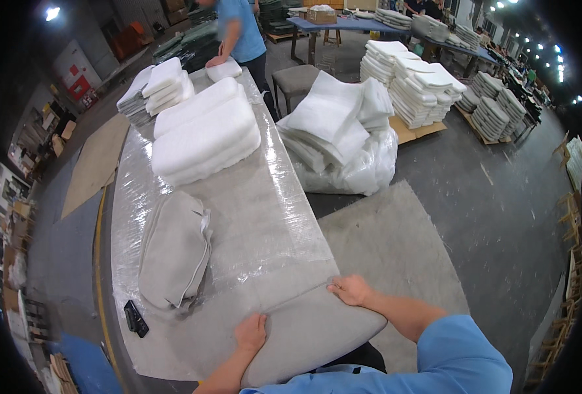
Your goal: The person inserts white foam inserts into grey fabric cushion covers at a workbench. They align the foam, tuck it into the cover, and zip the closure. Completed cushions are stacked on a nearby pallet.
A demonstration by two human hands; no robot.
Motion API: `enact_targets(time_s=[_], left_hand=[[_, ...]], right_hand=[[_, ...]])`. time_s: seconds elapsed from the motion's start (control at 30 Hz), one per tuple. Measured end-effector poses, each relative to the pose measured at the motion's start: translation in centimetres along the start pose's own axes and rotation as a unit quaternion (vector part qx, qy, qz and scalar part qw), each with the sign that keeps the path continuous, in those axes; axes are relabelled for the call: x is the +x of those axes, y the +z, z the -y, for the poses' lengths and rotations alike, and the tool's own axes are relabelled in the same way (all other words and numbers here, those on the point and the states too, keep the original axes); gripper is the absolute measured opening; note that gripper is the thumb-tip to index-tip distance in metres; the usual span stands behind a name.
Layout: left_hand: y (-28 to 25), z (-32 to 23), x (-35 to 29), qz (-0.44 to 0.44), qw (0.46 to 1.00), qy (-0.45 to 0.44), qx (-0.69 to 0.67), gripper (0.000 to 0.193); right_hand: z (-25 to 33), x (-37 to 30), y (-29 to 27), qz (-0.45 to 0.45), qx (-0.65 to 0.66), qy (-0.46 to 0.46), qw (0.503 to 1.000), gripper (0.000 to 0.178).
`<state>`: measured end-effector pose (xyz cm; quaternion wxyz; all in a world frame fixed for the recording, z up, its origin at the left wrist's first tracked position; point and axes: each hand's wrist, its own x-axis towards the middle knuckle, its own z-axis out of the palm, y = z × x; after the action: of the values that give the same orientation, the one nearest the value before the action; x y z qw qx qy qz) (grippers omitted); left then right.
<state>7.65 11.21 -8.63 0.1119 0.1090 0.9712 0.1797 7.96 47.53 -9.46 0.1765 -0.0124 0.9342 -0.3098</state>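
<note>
A grey fabric-covered cushion (317, 328) lies at the near end of the table, its near side against my body. My left hand (250, 333) is closed on its left edge, thumb on top. Along the far edge, towards the right corner, my right hand (351, 289) grips the cushion with curled fingers. Beyond my left hand rests a pile of grey cushion covers (173, 253), with a zip edge showing on its right side. A black phone-like object (135, 320) lies at the table's left edge.
Thick white padding slabs (202, 141) are stacked farther up the plastic-covered table (265, 243). A co-worker in blue (242, 33) stands at the far end, a hand on a white pad. Right of the table are a bag of white padding (343, 144) and tall pad stacks (415, 85).
</note>
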Motion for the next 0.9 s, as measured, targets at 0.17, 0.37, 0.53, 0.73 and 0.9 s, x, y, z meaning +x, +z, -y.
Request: enact_targets(time_s=[0.17, 0.37, 0.53, 0.73, 0.9], left_hand=[[-1.0, -0.4, 0.0, -0.029, 0.999, 0.017, -0.019, 0.037], [-2.4, -0.6, 0.3, 0.016, 1.0, 0.023, -0.009, 0.039], [-3.1, -0.4, -0.6, 0.051, 0.999, -0.003, -0.009, 0.041], [-4.2, -0.1, -0.1, 0.062, 0.993, 0.021, -0.102, 0.039], [-7.5, 4.0, -0.5, 0.003, 0.785, -0.181, -0.592, 0.037]], right_hand=[[0.5, 0.0, -0.6, -0.012, -0.006, -0.02, 1.0, 0.039], [4.5, -0.4, -4.4, 0.083, 0.002, 0.016, 0.996, 0.058], [16.1, -6.7, -7.0, 0.271, -0.043, -0.238, 0.932, 0.085], [19.5, -11.0, -3.4, 0.223, -0.217, -0.259, 0.914, 0.077], [17.4, -10.0, -4.2, 0.12, -0.157, -0.284, 0.938, 0.064]])
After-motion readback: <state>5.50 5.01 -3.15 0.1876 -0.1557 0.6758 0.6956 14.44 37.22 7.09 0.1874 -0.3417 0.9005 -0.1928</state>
